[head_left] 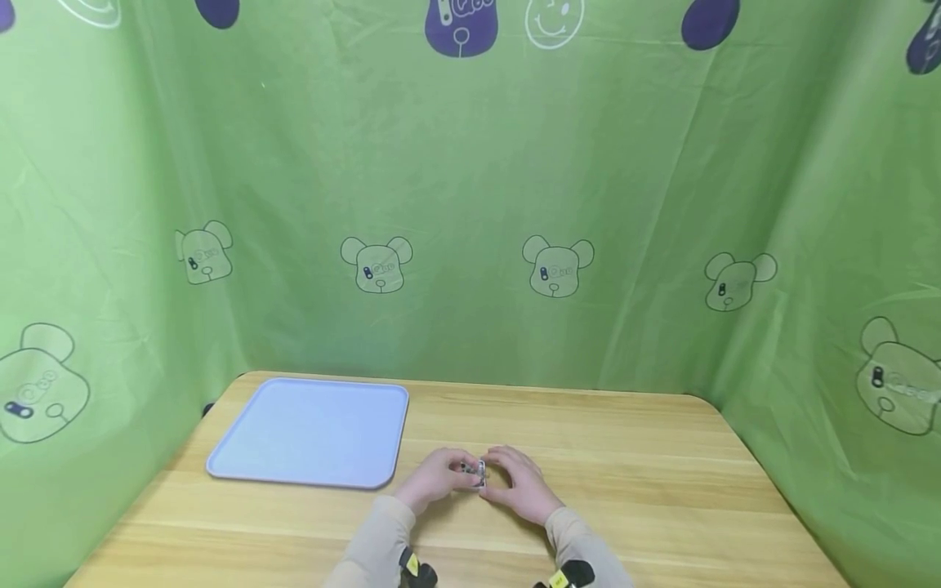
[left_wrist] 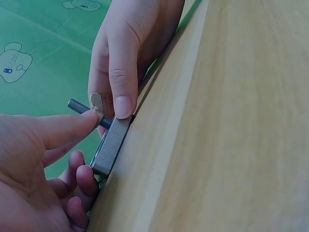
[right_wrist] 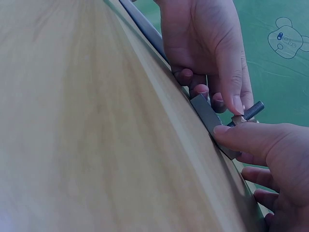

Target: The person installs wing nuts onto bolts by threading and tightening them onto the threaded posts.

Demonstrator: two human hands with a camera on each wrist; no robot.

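Both hands meet over the wooden table, to the right of the tray. My right hand [head_left: 524,486] grips a small grey metal bar [left_wrist: 112,145], its thumb pressed on one end in the left wrist view. A threaded bolt [right_wrist: 257,110] sticks out of the bar's side and carries a brass-coloured wing nut [left_wrist: 96,102]. My left hand [head_left: 432,480] pinches the wing nut, thumb tip against it; its other fingers curl near the bar's opposite end. Fingertips partly hide the nut and the bar's far side.
A pale blue-lilac tray [head_left: 309,433] lies at the table's back left. Green cloth [head_left: 470,327] printed with bear faces hangs behind the wooden table [head_left: 625,457] and along both sides.
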